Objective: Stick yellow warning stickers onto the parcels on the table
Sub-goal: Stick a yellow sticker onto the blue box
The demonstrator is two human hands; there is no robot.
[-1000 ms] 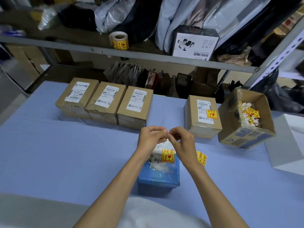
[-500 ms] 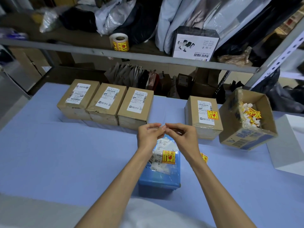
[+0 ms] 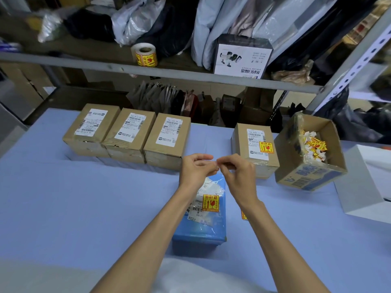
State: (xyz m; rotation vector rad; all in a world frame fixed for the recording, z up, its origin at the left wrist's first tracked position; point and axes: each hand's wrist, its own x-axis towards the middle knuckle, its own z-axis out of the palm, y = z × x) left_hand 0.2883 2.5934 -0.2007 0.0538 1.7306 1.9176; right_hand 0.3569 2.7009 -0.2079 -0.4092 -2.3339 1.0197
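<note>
Peeling step, likely: fingers of left hand (image 3: 195, 169) and right hand (image 3: 237, 172) pinch tiny scrap (image 3: 216, 164) over blue parcel (image 3: 203, 229); next, sticker brown parcel (image 3: 167, 136).

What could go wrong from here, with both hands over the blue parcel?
1. The left hand and right hand pinch a small pale scrap, too small to identify; if it is a sticker, it may fold onto itself.
2. The blue parcel beneath already bears a yellow sticker; a duplicate could land there while the three brown boxes on the left have none.
3. The loose sticker by the right wrist might catch the forearm.
</note>
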